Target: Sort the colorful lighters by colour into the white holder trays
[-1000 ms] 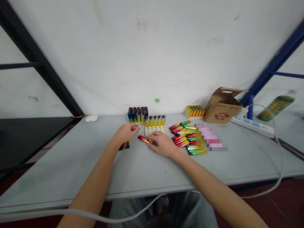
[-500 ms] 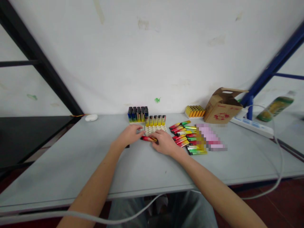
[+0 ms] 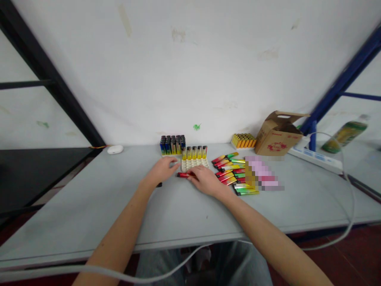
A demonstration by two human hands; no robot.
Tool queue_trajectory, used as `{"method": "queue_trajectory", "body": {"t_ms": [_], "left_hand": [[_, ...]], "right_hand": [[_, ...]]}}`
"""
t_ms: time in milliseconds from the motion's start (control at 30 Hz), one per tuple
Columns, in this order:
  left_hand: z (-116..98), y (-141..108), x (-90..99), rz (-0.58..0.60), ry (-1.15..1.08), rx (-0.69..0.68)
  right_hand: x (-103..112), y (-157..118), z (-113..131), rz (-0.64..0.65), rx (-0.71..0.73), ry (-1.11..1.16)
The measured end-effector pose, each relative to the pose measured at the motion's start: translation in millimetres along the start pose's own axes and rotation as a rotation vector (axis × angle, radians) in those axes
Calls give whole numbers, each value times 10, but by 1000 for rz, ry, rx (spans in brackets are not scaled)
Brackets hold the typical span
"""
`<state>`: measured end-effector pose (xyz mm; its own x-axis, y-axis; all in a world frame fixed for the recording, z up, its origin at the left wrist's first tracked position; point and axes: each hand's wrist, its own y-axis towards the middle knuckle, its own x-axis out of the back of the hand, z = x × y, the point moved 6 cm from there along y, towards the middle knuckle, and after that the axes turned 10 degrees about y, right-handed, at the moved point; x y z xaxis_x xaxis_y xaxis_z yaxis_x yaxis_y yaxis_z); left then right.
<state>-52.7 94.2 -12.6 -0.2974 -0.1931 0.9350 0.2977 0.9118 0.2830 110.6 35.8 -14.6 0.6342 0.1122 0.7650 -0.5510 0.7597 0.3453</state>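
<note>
My right hand (image 3: 204, 178) grips a red lighter (image 3: 182, 174) lying low over the table, its fingers covering the far end. Just behind it is a white holder tray (image 3: 195, 164) with rows of slots. Along the tray's back row stand several yellow lighters (image 3: 194, 153) upright. My left hand (image 3: 163, 170) is beside the tray's left side, thumb and fingers apart, with nothing visible in it. A small black object (image 3: 159, 184), partly hidden, lies by my left wrist. To the right of my right hand, several loose red, yellow and green lighters (image 3: 226, 174) lie in a pile.
Blue-and-yellow lighters (image 3: 172, 145) fill a block at the back. Orange lighters (image 3: 244, 140) stand in another tray near an open cardboard box (image 3: 278, 137). A power strip (image 3: 315, 159), a bottle (image 3: 345, 135), a white case (image 3: 115, 149) and a white cable (image 3: 351, 198) are also there.
My right hand's fingers have moved slightly left over the red lighter and now cover more of it. My left hand has stayed almost in place.
</note>
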Motion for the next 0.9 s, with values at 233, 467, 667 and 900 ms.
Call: {"method": "queue_trajectory", "body": {"t_ms": [233,467,667,900], "left_hand": [[72,10,-31,2,-10,20],[32,7,-30,2,25,-2],[9,19,-33,6,57,-17],[-16,5,-25,-4,62,-28]], "right_hand": [[197,63,-247,-235,-160,652],[135,40,-378,-300,-516,1299],[86,39,-322,-230,-508,1398],[26,47,-314,-189,-615,1587]]}}
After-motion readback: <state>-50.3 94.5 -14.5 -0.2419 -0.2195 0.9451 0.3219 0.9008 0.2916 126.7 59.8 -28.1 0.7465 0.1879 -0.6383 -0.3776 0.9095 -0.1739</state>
